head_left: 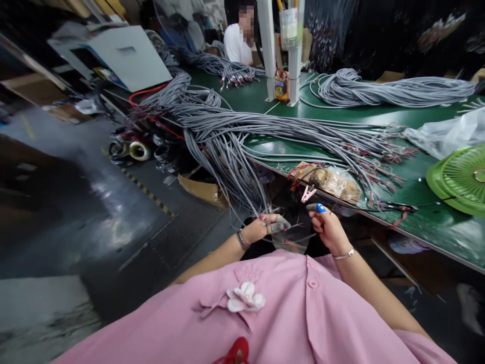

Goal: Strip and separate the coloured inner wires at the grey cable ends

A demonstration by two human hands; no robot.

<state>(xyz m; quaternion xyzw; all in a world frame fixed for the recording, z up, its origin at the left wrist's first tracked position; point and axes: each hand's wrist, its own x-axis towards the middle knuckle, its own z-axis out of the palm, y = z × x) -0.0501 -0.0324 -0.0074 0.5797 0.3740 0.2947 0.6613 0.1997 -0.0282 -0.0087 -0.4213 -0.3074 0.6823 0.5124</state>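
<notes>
- The left hand [268,227], wearing grey finger covers and a dark bracelet at its wrist, is closing its fingers around the end of a thin, round grey cable [267,206]; the fine coloured wires [296,225] at that end are poking out past the fingertips toward the right.
- The right hand [328,228], with a blue wrap on its thumb and a silver-toned bracelet, is curling its fingers in just beside those wires; whether it is pinching anything, I cannot tell.
- The grey cable is hanging at the table's near edge, among a thick bundle of long grey cables [227,120] that is spilling over that edge.
- The bundle's other branch is lying across the green-topped table [411,194], its stripped reddish ends fanning out to the right.
- A small pale pink clip [308,193] is sitting just above the right hand, beside a brown, tape-wrapped block [333,184].
- A round, bright green fan [464,177] is resting farther right, near a crumpled translucent plastic bag [450,127].
- Across the table, a person in a white shirt [235,44] is showing.
</notes>
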